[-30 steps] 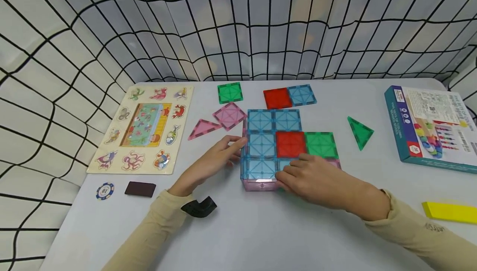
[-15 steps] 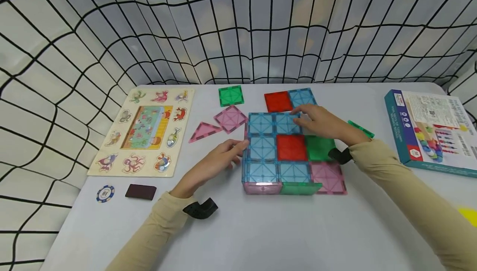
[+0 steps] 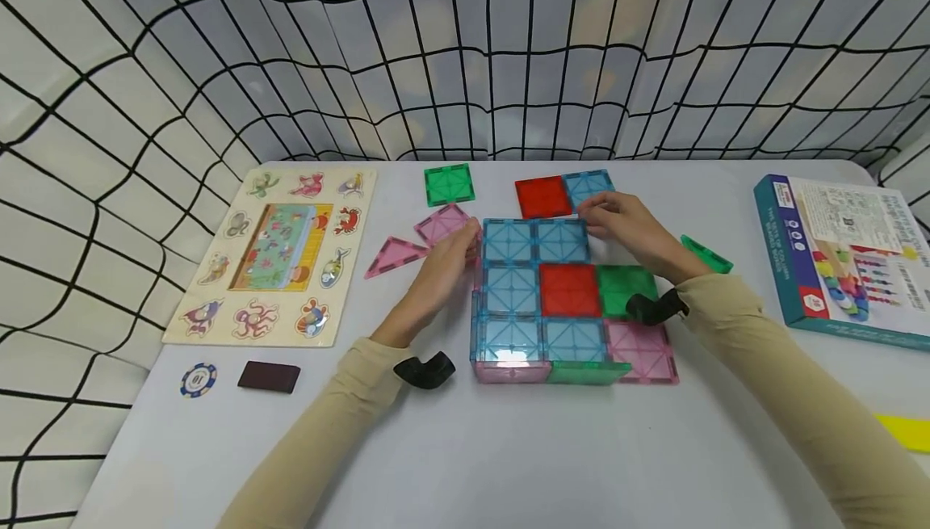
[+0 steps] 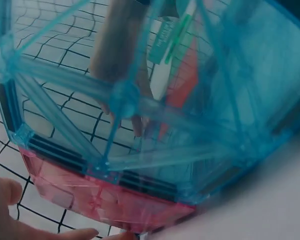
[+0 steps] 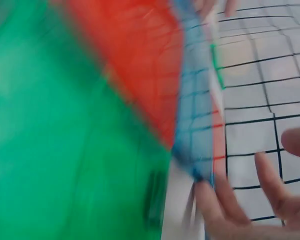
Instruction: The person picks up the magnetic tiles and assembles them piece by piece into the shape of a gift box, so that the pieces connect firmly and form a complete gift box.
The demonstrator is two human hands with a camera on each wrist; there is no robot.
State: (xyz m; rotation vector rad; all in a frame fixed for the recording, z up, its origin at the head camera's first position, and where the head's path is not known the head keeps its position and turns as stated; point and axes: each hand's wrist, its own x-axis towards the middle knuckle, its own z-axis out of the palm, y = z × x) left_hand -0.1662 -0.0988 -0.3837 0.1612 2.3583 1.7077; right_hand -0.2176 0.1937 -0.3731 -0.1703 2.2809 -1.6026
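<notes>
A low block of see-through magnetic tiles stands mid-table, with blue tiles (image 3: 511, 287), a red tile (image 3: 570, 290) and a green tile (image 3: 626, 287) on top. Pink and green tiles form its near side; a pink tile (image 3: 643, 351) lies at its front right. My left hand (image 3: 445, 264) rests along the block's far left side; the left wrist view has its fingers beside a pink tile (image 4: 95, 192). At the far right corner my right hand (image 3: 626, 226) touches the end of a blue tile (image 5: 194, 90) with its fingertips, the other fingers spread apart.
Behind the block lie a loose red tile (image 3: 543, 197), a blue tile (image 3: 587, 183) and a green tile (image 3: 449, 184). Pink tiles (image 3: 395, 257) lie left, a green triangle (image 3: 706, 254) right. A puzzle board (image 3: 211, 287) and a box (image 3: 865, 262) flank them. Black netting surrounds the table.
My right hand has moved from the block's near side to its far right corner. My left hand has slid farther back along the left side. The green near tile and front pink tile now show.
</notes>
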